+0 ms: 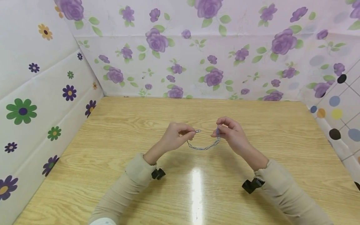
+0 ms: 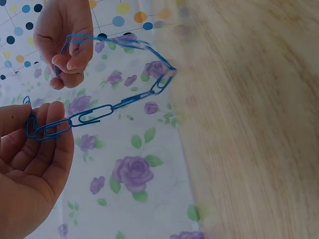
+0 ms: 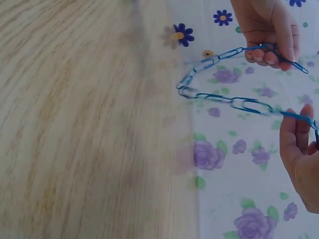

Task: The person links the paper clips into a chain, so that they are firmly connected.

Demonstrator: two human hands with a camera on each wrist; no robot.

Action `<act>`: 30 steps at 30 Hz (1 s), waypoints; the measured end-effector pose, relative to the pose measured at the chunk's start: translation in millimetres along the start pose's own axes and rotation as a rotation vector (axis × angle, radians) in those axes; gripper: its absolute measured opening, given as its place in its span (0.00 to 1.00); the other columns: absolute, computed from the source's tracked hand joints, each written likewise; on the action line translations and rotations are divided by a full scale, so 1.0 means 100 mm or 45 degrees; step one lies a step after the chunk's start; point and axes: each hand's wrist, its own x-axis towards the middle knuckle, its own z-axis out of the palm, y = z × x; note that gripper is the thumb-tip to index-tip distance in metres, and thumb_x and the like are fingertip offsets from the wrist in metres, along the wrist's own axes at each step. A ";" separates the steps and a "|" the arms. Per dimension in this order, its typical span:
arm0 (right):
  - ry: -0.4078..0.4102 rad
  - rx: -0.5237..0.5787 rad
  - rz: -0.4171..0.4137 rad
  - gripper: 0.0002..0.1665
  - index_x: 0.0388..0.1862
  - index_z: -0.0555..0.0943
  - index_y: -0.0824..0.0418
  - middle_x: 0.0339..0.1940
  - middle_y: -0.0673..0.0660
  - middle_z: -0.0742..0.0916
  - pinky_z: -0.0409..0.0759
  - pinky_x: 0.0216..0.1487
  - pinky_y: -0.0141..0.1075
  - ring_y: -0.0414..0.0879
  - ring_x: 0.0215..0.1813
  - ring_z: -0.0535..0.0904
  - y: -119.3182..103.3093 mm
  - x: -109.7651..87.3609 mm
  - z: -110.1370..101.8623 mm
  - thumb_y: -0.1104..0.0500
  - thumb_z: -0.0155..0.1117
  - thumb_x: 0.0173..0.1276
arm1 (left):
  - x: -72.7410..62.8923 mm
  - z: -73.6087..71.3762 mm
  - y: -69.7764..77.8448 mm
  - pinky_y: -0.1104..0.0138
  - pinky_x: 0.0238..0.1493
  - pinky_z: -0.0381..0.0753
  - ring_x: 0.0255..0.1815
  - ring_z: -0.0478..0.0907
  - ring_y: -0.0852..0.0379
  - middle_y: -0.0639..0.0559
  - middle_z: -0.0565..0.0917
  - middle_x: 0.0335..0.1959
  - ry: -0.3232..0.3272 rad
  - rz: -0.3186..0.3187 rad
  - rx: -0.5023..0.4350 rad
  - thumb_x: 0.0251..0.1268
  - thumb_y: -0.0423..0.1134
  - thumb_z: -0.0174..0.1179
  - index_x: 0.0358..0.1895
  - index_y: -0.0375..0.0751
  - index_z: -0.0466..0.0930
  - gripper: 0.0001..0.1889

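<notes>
A chain of blue paper clips (image 1: 200, 149) hangs in a sagging curve between the two hands, above the wooden table. The left hand (image 1: 176, 136) pinches one end between thumb and forefinger, with a single clip poking out past the fingertips toward the right. The other end is pinched by the right hand (image 1: 232, 135), raised at about the same height. In the left wrist view several linked clips (image 2: 92, 115) run across the left hand's curled fingers. The right wrist view shows the chain (image 3: 214, 95) bending in a V, partly blurred.
The wooden table (image 1: 112, 175) carries a bright streak of reflected light in front. A purple-flowered sheet (image 1: 174, 56) stands along its back edge. Flower-print covering (image 1: 42, 103) walls the left side, dotted covering (image 1: 337, 112) the right. Small black wrist cameras (image 1: 251, 185) sit below the sleeves.
</notes>
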 end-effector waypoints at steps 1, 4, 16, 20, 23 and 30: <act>0.025 -0.009 0.014 0.07 0.37 0.72 0.59 0.31 0.54 0.75 0.79 0.42 0.35 0.42 0.31 0.79 0.01 0.00 0.01 0.69 0.47 0.70 | 0.00 0.00 -0.01 0.70 0.27 0.79 0.23 0.80 0.58 0.42 0.83 0.24 -0.002 -0.018 -0.008 0.59 0.26 0.57 0.33 0.28 0.82 0.05; 0.079 -0.083 0.063 0.05 0.38 0.73 0.63 0.34 0.54 0.77 0.79 0.41 0.33 0.40 0.30 0.79 0.04 0.01 0.01 0.70 0.52 0.67 | -0.01 0.01 -0.03 0.69 0.27 0.79 0.23 0.80 0.56 0.41 0.83 0.25 -0.009 -0.071 -0.012 0.59 0.26 0.57 0.33 0.28 0.82 0.05; -0.042 -0.291 0.150 0.12 0.43 0.73 0.80 0.34 0.54 0.83 0.79 0.44 0.37 0.46 0.36 0.81 0.06 -0.04 0.00 0.71 0.56 0.64 | 0.02 -0.03 0.26 0.67 0.26 0.79 0.22 0.79 0.44 0.37 0.81 0.22 -0.050 -0.086 0.026 0.58 0.22 0.54 0.31 0.21 0.80 0.05; -0.109 -0.324 0.243 0.16 0.47 0.74 0.79 0.39 0.57 0.83 0.78 0.44 0.35 0.46 0.40 0.81 0.05 -0.05 -0.02 0.70 0.58 0.62 | 0.00 0.00 0.10 0.68 0.26 0.79 0.22 0.79 0.45 0.37 0.81 0.23 -0.039 -0.108 0.006 0.59 0.23 0.55 0.32 0.22 0.80 0.05; -0.144 -0.344 0.288 0.17 0.50 0.74 0.77 0.43 0.62 0.82 0.78 0.44 0.34 0.48 0.42 0.80 0.06 -0.06 -0.04 0.70 0.59 0.62 | -0.02 0.01 -0.03 0.69 0.26 0.79 0.23 0.80 0.49 0.38 0.82 0.24 -0.057 -0.121 -0.009 0.60 0.24 0.55 0.33 0.24 0.80 0.05; -0.125 -0.402 0.150 0.12 0.41 0.77 0.78 0.36 0.58 0.84 0.80 0.37 0.37 0.48 0.35 0.81 0.07 -0.08 -0.02 0.71 0.61 0.59 | -0.02 0.03 -0.07 0.73 0.29 0.79 0.25 0.80 0.60 0.44 0.84 0.26 -0.118 0.037 0.079 0.59 0.27 0.58 0.33 0.28 0.83 0.05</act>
